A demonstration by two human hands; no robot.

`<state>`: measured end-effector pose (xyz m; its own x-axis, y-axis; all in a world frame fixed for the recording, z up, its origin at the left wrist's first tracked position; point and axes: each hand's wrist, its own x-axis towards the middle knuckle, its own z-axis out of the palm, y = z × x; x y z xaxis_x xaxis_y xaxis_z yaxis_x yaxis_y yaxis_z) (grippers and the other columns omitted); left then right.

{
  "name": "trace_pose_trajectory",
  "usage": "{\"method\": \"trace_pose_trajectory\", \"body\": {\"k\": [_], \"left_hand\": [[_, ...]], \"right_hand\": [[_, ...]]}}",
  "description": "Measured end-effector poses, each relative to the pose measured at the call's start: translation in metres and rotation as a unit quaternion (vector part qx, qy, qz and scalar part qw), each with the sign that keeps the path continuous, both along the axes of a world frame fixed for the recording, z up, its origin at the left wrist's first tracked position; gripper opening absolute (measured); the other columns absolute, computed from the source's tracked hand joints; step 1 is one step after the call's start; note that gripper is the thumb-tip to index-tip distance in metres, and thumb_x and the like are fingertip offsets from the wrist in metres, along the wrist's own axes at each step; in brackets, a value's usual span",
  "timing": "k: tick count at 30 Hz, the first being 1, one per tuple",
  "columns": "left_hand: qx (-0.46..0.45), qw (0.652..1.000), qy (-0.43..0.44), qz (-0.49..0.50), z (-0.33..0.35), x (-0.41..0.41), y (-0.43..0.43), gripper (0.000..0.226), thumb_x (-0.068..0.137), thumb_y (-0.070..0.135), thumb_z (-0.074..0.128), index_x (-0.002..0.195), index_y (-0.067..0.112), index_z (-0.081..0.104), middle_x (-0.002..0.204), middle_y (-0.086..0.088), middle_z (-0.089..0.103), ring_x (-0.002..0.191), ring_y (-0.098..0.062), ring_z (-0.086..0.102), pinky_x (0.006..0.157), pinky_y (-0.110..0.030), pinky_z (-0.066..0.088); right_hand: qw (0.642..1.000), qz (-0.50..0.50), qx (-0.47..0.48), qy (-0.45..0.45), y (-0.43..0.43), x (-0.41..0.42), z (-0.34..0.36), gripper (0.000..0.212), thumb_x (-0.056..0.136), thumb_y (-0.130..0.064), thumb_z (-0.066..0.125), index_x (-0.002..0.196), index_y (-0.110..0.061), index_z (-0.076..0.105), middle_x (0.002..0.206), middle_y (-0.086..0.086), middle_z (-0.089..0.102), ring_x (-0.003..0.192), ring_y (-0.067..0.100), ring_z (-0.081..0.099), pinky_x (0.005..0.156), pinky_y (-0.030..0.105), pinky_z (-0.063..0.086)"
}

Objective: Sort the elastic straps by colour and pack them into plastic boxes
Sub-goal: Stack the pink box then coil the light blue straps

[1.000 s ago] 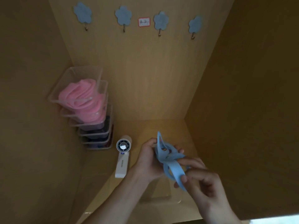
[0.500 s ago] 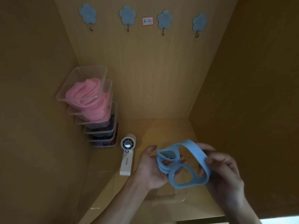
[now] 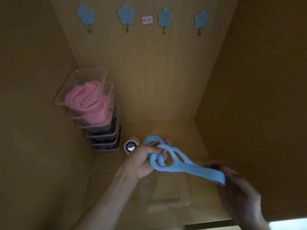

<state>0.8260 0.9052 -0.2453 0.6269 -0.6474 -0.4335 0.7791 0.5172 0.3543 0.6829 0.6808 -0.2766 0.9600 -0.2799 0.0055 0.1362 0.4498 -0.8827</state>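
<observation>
A light blue elastic strap point(image 3: 186, 168) stretches between my two hands above the shelf floor. My left hand point(image 3: 141, 161) grips its coiled end, with loops wound round the fingers. My right hand point(image 3: 232, 181), blurred, pinches the other end down at the right. Under the hands stands an open clear plastic box point(image 3: 166, 191), hard to make out. Against the left wall rises a stack of clear plastic boxes point(image 3: 101, 128); the upper ones hold pink straps point(image 3: 89, 100), the lower ones dark straps.
A small white handheld fan point(image 3: 130, 146) lies on the shelf floor next to the stack, partly behind my left hand. Wooden walls close in the left, back and right. Several blue flower hooks point(image 3: 126, 15) and a small label hang on the back wall.
My right hand has pulled its end of the blue strap out to the right and down, so the wide loop is now drawn into a long taut band. My left hand kept its hold.
</observation>
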Motion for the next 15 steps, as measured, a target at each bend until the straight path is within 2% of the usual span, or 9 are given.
{"method": "trace_pose_trajectory", "body": {"k": [1,2,3,5,7,10,15], "left_hand": [[0.009,1.000,-0.021,-0.005,0.004,0.001,0.001,0.037,0.078,-0.025,0.049,0.108,-0.007,0.062,0.108,-0.023,0.066,0.088,-0.027,0.068,0.065,-0.028,0.058],[0.029,0.998,-0.049,-0.011,0.008,0.001,0.001,0.037,0.079,-0.027,0.048,0.105,-0.006,0.064,0.109,-0.023,0.067,0.091,-0.028,0.069,0.063,-0.028,0.057],[0.058,0.995,-0.078,-0.018,0.011,0.001,0.000,0.038,0.080,-0.028,0.047,0.107,-0.006,0.063,0.110,-0.022,0.068,0.094,-0.028,0.070,0.062,-0.028,0.056],[0.101,0.987,-0.119,-0.025,0.015,0.001,-0.005,0.043,0.084,-0.029,0.043,0.116,-0.005,0.058,0.109,-0.021,0.070,0.097,-0.027,0.071,0.061,-0.028,0.055],[0.114,0.985,-0.128,-0.026,0.016,0.004,-0.007,0.048,0.084,-0.029,0.042,0.124,-0.005,0.055,0.108,-0.020,0.070,0.094,-0.026,0.072,0.060,-0.028,0.055],[0.132,0.985,-0.110,-0.015,0.014,0.010,-0.009,0.055,0.082,-0.028,0.045,0.136,-0.014,0.047,0.108,-0.020,0.069,0.090,-0.025,0.073,0.061,-0.028,0.056],[0.192,0.973,-0.131,-0.007,0.011,0.015,-0.011,0.047,0.080,-0.028,0.053,0.126,-0.018,0.055,0.110,-0.024,0.067,0.088,-0.026,0.072,0.065,-0.029,0.057]], "right_hand": [[0.998,0.013,-0.031,0.058,-0.003,-0.002,-0.007,0.051,0.083,-0.053,0.067,0.087,-0.003,0.077,0.099,0.018,0.072,0.097,0.020,0.067,0.086,0.026,0.051],[0.987,0.024,-0.101,0.121,-0.005,-0.003,-0.011,0.068,0.069,-0.071,0.072,0.091,-0.007,0.078,0.094,0.016,0.073,0.092,0.020,0.066,0.086,0.029,0.049],[0.969,0.045,-0.172,0.169,-0.005,-0.004,-0.014,0.073,0.060,-0.078,0.072,0.089,-0.011,0.079,0.087,0.012,0.073,0.086,0.018,0.064,0.083,0.031,0.046],[0.946,0.085,-0.240,0.201,0.000,-0.003,-0.014,0.070,0.054,-0.073,0.075,0.081,-0.008,0.077,0.075,0.006,0.069,0.077,0.015,0.062,0.074,0.027,0.043],[0.963,0.067,-0.183,0.187,0.003,0.000,-0.015,0.076,0.045,-0.070,0.085,0.076,-0.001,0.076,0.076,0.015,0.071,0.077,0.020,0.067,0.074,0.023,0.052],[0.987,0.032,-0.035,0.153,0.003,0.001,-0.021,0.070,0.037,-0.060,0.096,0.068,-0.001,0.074,0.081,0.030,0.069,0.078,0.030,0.071,0.073,0.033,0.061],[0.991,0.002,0.040,0.129,0.004,0.001,-0.023,0.057,0.033,-0.047,0.101,0.062,-0.007,0.072,0.074,0.025,0.069,0.069,0.032,0.073,0.072,0.036,0.062]]}}
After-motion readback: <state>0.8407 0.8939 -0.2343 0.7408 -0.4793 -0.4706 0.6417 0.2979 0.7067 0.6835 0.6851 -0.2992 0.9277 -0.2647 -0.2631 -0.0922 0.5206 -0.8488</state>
